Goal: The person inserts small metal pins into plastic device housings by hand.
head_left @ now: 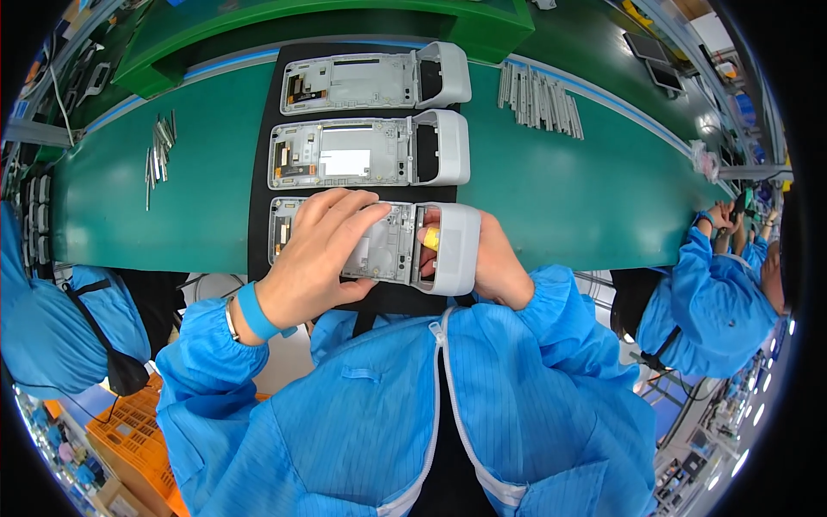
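The nearest of three grey handheld-device housings (461, 250) lies in front of me on a black mat, open side up. Across its left half rests my left hand (323, 246), its fingers over the far edge and the thumb at the near edge, gripping it. My right hand (501, 263) is closed round the right end from beneath. Its fingertips show through the rectangular opening there, one with something yellow (432, 239) around it. The palm is hidden by the housing. Farther off lie a second housing (392, 155) and a third housing (370, 82), both untouched.
The black mat (261, 164) runs over a green worktable (534, 189). Thin metallic strips lie in a pile (538, 99) at the far right and a smaller bunch (158, 155) at the left. A green raised shelf (345, 21) borders the back. People in blue sit on both sides.
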A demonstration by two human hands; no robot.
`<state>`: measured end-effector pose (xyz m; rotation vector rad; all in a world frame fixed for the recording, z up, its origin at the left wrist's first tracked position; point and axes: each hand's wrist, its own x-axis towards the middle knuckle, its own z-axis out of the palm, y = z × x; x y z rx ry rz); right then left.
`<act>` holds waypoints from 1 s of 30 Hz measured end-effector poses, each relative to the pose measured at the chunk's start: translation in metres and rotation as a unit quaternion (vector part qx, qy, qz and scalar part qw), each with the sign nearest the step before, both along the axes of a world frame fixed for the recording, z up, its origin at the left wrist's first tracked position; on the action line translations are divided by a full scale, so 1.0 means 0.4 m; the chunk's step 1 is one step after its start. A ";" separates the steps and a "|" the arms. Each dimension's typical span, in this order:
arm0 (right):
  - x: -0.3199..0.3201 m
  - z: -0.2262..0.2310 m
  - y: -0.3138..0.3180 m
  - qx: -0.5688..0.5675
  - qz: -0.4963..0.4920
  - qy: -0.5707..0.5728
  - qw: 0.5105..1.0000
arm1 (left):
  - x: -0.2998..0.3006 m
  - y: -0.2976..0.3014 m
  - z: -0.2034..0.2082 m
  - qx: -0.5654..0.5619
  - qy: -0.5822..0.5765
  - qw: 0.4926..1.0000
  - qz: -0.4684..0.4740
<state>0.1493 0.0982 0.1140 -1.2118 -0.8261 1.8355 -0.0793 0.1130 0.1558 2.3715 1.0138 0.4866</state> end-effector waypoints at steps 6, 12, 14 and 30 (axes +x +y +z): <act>-0.004 0.014 0.004 -0.020 0.006 -0.015 1.000 | -0.001 0.001 -0.001 0.001 -0.004 1.000 0.002; -0.001 -0.005 0.010 0.024 0.026 -0.082 0.996 | 0.005 0.002 -0.001 -0.004 0.003 1.000 0.003; 0.003 -0.017 0.009 0.020 0.018 -0.061 0.998 | 0.005 0.006 -0.001 -0.003 0.005 1.000 0.004; 0.059 0.021 -0.029 -0.015 0.100 -0.040 0.994 | 0.019 0.000 -0.011 -0.013 0.012 1.000 0.012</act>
